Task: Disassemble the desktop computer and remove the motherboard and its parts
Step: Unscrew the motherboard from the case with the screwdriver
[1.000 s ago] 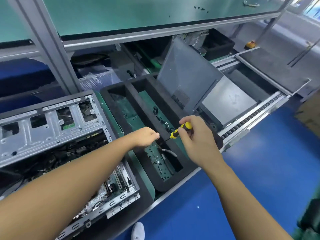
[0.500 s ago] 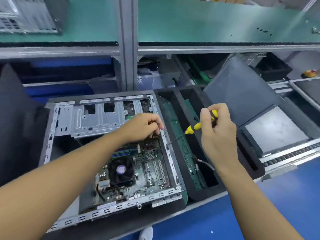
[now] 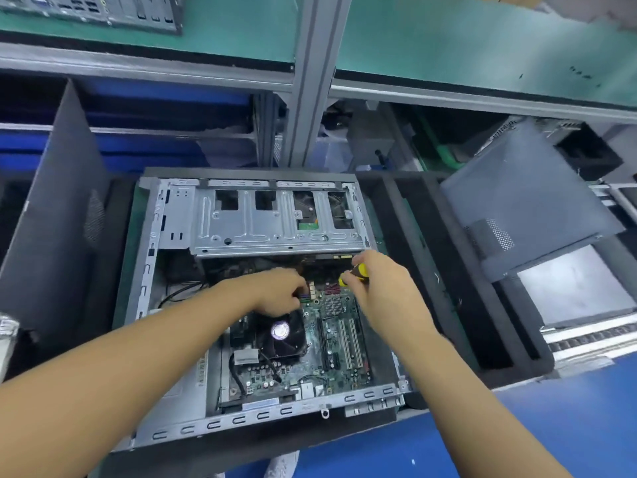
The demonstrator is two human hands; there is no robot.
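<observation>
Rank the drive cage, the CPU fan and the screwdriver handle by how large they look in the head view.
1. drive cage, by far the largest, spanning the far end of the case.
2. CPU fan, clearly smaller.
3. screwdriver handle, smallest; the right hand covers most of it, so its full extent is unsure.

The open computer case [image 3: 172, 305] lies flat, and the motherboard [image 3: 331, 343] sits inside it, with the black cooler fan [image 3: 281, 332] on its left part. The left hand [image 3: 275, 294] rests on the board just above the fan, fingers curled at the coloured connectors. The right hand [image 3: 382, 288] grips a yellow and black screwdriver [image 3: 355, 274]; its tip is hidden, perhaps touching the board. A grey side panel [image 3: 527, 201] leans to the right.
</observation>
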